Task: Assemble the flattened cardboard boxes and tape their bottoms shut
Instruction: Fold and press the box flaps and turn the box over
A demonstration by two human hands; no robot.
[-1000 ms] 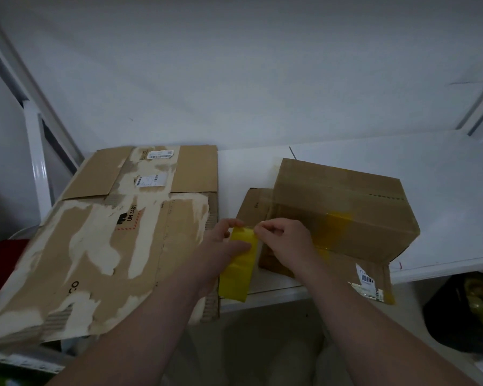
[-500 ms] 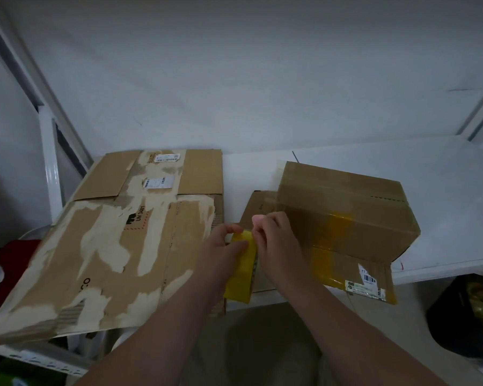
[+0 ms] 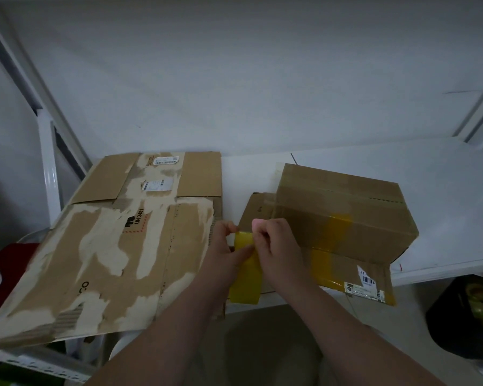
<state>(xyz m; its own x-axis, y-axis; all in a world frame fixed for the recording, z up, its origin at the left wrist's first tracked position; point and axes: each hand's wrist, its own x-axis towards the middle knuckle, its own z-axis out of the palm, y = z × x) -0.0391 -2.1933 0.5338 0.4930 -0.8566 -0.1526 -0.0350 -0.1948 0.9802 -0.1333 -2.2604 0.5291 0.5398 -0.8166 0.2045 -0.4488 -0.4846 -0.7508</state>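
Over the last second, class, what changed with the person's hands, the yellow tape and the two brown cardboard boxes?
The right hand shifted slightly left, closing on the left hand; both keep pinching the top of the yellow tape, nothing let go. The flattened brown cardboard box and the assembled brown cardboard box stayed put.

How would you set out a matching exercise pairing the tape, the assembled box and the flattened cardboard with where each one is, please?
1 yellow tape; 2 assembled box; 3 flattened cardboard.
A lies flat, left on the table; B pinched by left hand and right hand; C on the right, yellow strip across it.
Pairs: 1-B, 2-C, 3-A.
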